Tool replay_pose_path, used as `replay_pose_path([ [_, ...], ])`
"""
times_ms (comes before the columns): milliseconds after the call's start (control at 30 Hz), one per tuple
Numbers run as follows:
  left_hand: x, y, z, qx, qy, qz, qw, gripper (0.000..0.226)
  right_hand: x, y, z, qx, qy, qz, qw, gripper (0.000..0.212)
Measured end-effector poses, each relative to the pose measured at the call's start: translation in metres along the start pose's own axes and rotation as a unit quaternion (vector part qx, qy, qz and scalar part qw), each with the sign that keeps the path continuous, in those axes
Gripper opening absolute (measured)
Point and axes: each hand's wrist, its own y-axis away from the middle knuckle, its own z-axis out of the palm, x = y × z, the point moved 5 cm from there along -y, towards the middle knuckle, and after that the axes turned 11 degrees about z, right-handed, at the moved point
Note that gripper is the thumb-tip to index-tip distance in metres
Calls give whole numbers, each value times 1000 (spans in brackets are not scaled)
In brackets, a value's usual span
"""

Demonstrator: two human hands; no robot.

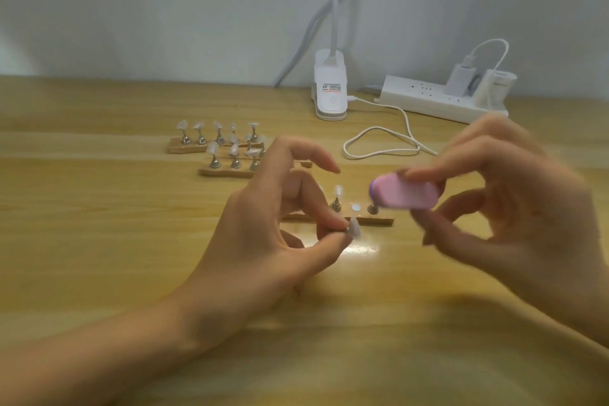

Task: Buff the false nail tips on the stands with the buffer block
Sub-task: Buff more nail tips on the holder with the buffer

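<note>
My left hand (267, 234) pinches a small metal stand with a clear false nail tip (354, 228) between thumb and forefinger, just above the table. My right hand (514, 208), blurred, grips a pink buffer block (405, 191) a little above and to the right of that tip, not touching it. Behind the hands lies a wooden base strip (375, 221) bearing one stand with a nail tip (337, 198), a bare magnet spot and another stand partly hidden by the block. Two more strips (224, 171) with several tipped stands sit at the back left.
A white clip lamp (329, 89) stands at the back centre by the wall. A white power strip (441, 99) with plugged chargers lies at the back right. A white cable (382, 142) loops across the wooden table (99, 208) between them.
</note>
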Motion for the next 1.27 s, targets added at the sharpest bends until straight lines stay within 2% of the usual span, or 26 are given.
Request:
replay_pose_path([
  [100,-2,1,2,-7,25,-5,1000,53,-4,8,18,-47,21,-16,999,23],
  [267,-3,2,3,-8,46,-14,999,59,-3,7,14,-23,8,3,1000,25],
  [600,-2,2,3,-17,38,-21,999,76,-4,11,21,-57,1,-8,998,25],
  [733,-2,4,3,-9,33,-20,999,75,2,8,14,-27,-33,33,999,26],
  [1033,0,0,1,-12,-13,-13,1000,67,5,9,6,-21,-52,36,998,28],
  [1167,0,2,3,-5,55,-25,998,68,8,11,6,-12,-49,48,998,27],
  [1267,2,1,3,-12,55,-9,998,70,5,14,11,-21,-65,49,996,28],
])
